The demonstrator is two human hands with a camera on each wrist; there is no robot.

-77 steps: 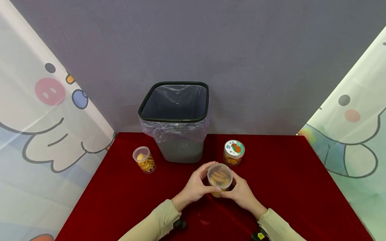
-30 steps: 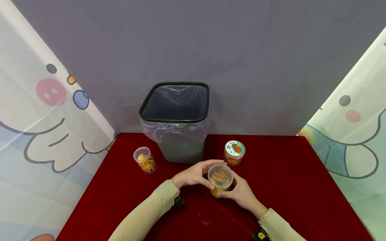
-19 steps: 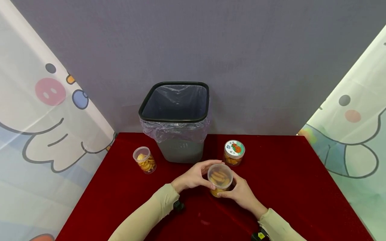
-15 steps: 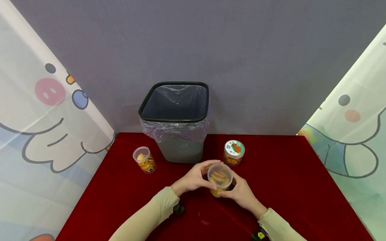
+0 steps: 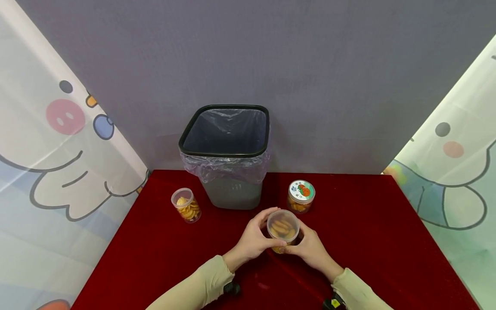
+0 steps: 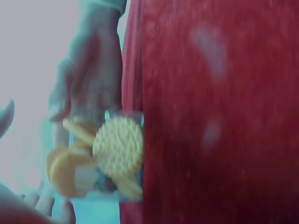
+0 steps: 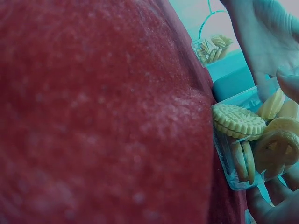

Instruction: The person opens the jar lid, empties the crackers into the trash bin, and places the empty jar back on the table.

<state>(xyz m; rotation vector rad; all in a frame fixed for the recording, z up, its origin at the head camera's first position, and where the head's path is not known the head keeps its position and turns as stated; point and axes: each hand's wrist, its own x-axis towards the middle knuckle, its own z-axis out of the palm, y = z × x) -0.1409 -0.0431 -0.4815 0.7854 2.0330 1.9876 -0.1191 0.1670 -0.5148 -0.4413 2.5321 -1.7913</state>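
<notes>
Between both hands a clear jar of cookies (image 5: 282, 230) stands upright on the red cloth, under a frosted round lid. From the left, my left hand (image 5: 252, 238) curls around the lid's edge, fingers on the far side and thumb across the front. My right hand (image 5: 311, 249) grips the jar from the right, its thumb close to the left thumb. Through the jar wall, a round sandwich cookie (image 7: 238, 120) shows in the right wrist view, and a patterned cookie (image 6: 118, 147) in the left wrist view.
A second cookie jar (image 5: 187, 206) stands at the left. A shorter jar with an orange-printed label (image 5: 301, 196) is just beyond the right hand. At the back, a grey trash bin (image 5: 232, 191) with a black rim and plastic liner stands against the grey panel.
Along the lid's edge my left hand has turned: its fingers drew back to the left and its thumb slid right, towards the right thumb. The right hand and the jar have stayed in place.
</notes>
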